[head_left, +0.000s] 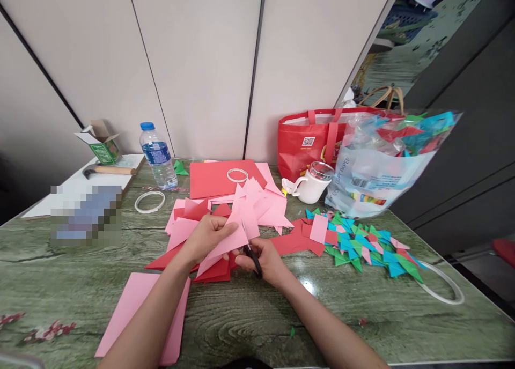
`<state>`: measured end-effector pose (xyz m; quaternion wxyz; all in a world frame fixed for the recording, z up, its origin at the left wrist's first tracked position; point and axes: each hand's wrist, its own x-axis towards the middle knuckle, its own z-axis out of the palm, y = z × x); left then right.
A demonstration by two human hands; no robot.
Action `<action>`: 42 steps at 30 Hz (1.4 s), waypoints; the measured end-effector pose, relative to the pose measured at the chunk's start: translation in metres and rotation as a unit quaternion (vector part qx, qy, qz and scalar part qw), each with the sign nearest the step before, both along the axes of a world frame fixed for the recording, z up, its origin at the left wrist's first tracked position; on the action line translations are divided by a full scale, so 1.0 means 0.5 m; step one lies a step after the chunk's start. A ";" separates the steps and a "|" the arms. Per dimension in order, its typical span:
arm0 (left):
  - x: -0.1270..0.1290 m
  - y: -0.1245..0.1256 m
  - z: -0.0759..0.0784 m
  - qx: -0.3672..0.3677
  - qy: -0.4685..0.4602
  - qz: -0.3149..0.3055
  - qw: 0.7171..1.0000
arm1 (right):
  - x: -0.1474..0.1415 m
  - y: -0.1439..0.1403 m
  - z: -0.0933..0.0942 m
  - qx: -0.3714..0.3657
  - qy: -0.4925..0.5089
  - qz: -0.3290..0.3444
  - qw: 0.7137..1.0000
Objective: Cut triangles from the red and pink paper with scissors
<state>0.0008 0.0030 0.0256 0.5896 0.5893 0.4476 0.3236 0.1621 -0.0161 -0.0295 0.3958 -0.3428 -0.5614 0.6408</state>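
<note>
My left hand (207, 237) is closed on a piece of pink paper (225, 244), thumb on top. My right hand (263, 262) grips black-handled scissors (252, 259), whose blades point away from me and lie at the right edge of the held paper. Beneath and behind my hands is a loose heap of pink and red paper pieces (185, 232). To the right of the scissors are red paper strips (295, 239) with a small pink rectangle (319, 228) on top. A stack of pink sheets (131, 312) lies near my left forearm.
Folded green, blue and pink paper pieces (358, 245) lie at right, before a plastic bag (362, 170), a red bag (298, 144) and a white mug (311, 186). Tape rolls (149, 203), a water bottle (159, 160), a hammer (108, 169) and a small box (102, 146) stand or lie left.
</note>
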 end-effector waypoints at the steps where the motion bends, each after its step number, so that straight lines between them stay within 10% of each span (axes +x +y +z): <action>1: 0.000 0.000 0.000 -0.001 0.000 0.000 1.000 | 0.000 0.000 -0.002 -0.004 -0.004 -0.005 1.000; 42: 0.010 0.008 -0.005 0.136 0.101 0.024 0.985 | 0.001 0.001 -0.008 -0.025 -0.047 -0.021 0.998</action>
